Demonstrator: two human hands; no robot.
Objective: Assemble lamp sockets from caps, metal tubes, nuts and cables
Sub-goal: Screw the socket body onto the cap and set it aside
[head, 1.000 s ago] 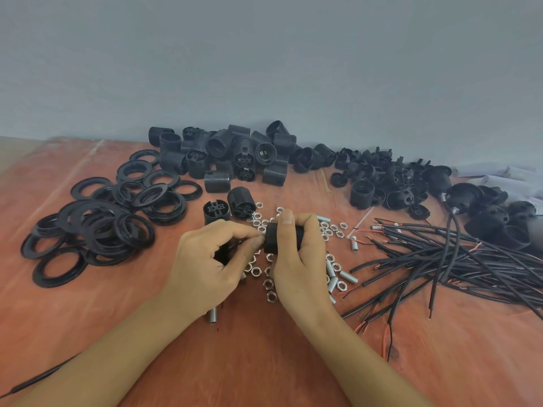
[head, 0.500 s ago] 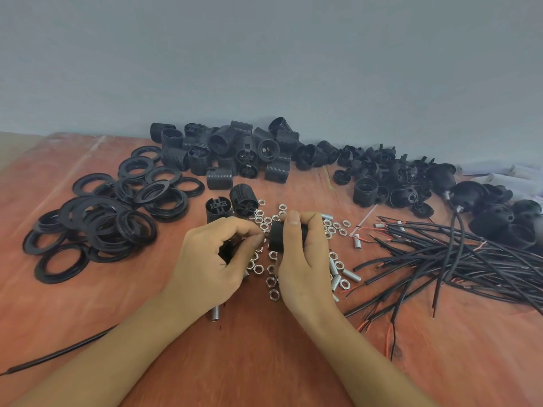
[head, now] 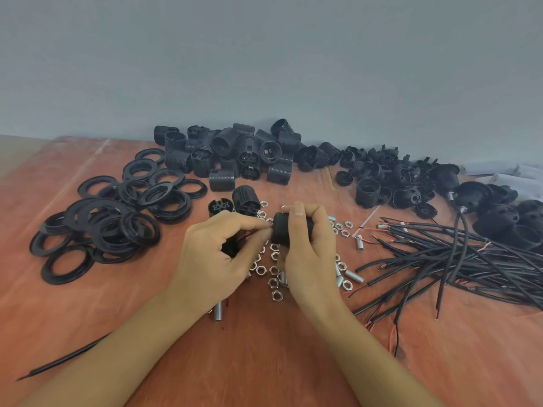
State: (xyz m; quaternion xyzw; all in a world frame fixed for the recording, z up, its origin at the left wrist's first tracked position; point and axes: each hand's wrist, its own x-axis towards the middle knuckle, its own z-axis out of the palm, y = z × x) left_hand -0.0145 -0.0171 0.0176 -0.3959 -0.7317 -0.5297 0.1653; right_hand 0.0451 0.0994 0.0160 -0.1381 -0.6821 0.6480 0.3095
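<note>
While both hands stay above the scattered nuts much as a second ago, the right hand keeps its fingers curled round the black socket body, held level over the table. The left hand remains curled round a dark part, fingertips meeting the socket's end, where a red wire now shows.

The left hand hides most of a black part; cables cross the right edge.
</note>
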